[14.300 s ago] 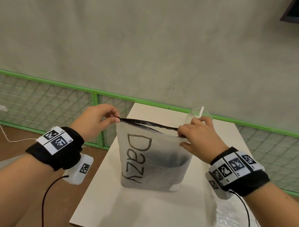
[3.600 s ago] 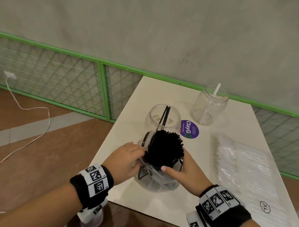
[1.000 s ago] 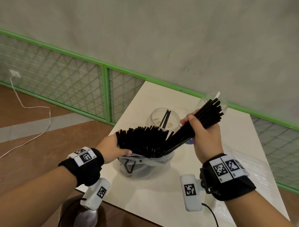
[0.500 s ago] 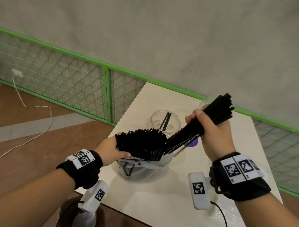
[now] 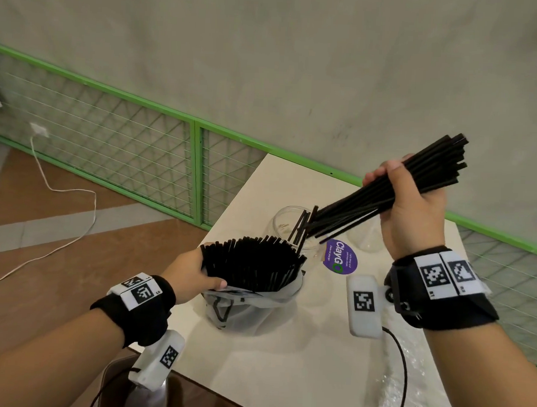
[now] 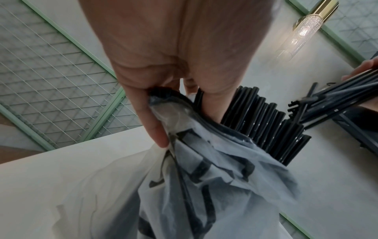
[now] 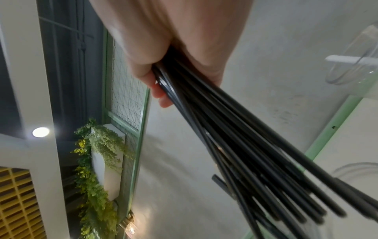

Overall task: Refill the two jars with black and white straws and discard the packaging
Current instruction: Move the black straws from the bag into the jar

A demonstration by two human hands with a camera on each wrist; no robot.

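Now black straws (image 5: 381, 197) slant down toward jar (image 5: 286, 221).

The right hand (image 5: 411, 215) lifted its bundle of black straws (image 5: 384, 196) clear of the bag (image 5: 256, 307), toward the frame's upper right, lower tips over the jar (image 5: 286, 222).
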